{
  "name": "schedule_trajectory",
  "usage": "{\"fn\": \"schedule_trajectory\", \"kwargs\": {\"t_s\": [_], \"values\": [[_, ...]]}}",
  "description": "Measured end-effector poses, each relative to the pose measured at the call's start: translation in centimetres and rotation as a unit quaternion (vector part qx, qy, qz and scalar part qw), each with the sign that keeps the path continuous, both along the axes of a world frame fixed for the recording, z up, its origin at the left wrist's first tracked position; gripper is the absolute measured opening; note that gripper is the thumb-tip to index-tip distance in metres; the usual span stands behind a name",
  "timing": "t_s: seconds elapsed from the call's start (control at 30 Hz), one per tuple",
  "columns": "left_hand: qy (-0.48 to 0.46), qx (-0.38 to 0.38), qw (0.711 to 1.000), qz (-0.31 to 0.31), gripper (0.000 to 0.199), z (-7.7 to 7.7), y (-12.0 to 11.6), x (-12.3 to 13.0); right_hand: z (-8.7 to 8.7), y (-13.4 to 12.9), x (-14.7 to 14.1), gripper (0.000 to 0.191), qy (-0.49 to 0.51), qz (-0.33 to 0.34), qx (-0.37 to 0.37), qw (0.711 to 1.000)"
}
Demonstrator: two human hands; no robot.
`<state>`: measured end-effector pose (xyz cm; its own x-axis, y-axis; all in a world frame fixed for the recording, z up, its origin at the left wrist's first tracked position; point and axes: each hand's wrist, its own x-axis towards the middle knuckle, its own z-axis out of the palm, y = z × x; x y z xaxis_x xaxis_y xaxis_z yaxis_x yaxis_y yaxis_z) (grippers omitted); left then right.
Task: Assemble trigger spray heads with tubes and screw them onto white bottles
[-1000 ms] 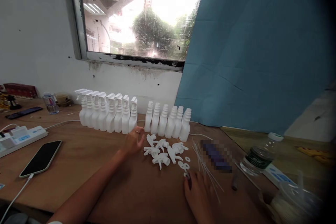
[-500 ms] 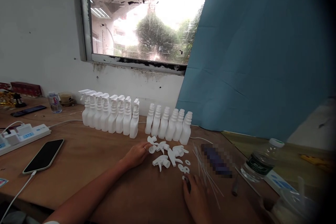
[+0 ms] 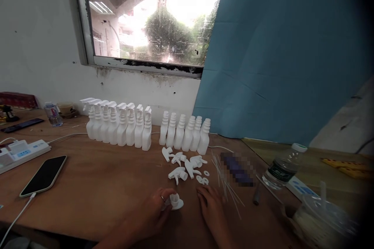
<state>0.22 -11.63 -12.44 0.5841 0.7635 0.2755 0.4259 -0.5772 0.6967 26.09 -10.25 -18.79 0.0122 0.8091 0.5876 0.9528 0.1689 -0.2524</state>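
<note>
Drawn back from the pile, left hand (image 3: 153,212) pinches a white trigger sprayer head (image 3: 175,201) while right hand (image 3: 212,208), fingers loosely spread, risks scattering the dip tubes (image 3: 226,181) just beside it.

Eight capped bottles (image 3: 117,126), six open bottles (image 3: 183,134), about six spray heads (image 3: 184,163), one phone (image 3: 43,175).

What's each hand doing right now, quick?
Left hand: closed on a white spray trigger head.
Right hand: open, flat on the table, holding nothing.
</note>
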Motion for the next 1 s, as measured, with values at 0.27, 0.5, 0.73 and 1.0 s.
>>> {"fn": "schedule_trajectory", "kwargs": {"t_s": [0.27, 0.5, 0.73, 1.0], "values": [[0.050, 0.093, 0.994, -0.006, 0.036, -0.9, 0.3, 0.2, 0.1, 0.3, 0.4, 0.038, -0.071, -0.009, 0.028, 0.997], [0.041, 0.053, 0.998, -0.003, 0.038, -1.3, 0.1, 0.1, 2.6, -0.6, -0.6, 0.036, -0.010, 0.097, 0.052, 0.994], [0.030, 0.008, 0.999, 0.027, 0.035, -1.1, 0.0, 0.3, 3.3, -2.9, -4.4, 0.024, 0.069, 0.325, 0.061, 0.941], [0.038, 0.033, 0.998, 0.030, 0.031, -1.6, 0.2, 0.2, 5.8, -4.0, -4.7, 0.027, 0.074, 0.398, -0.012, 0.914]]}}
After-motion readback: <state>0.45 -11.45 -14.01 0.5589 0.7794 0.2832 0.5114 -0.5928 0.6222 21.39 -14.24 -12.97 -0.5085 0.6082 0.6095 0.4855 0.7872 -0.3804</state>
